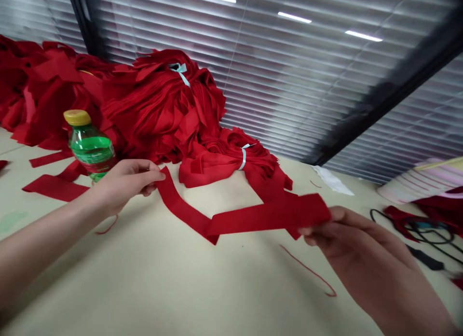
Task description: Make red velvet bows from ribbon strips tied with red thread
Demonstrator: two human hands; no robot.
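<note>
A red fabric strip (260,218), bent at an angle in its middle, spans the gap between my two hands above the table. My left hand (126,181) pinches its narrow left end between thumb and fingers. At the other side my right hand (356,239) grips the wider right end, with the thumb below and the fingers partly hidden behind the cloth. Just behind the strip lies a bundle of red fabric strips (224,157) bound with a pale blue tie (243,157). Whether the strip is one piece or two joined at the bend, I cannot tell.
Large heaps of red cloth (155,104) line the back by the window blinds (275,75). A green bottle with a yellow cap (92,147) stands behind my left hand. Red threads (311,271) lie on the table (188,287). Black cables (430,230) and a pale striped container (415,181) are at right.
</note>
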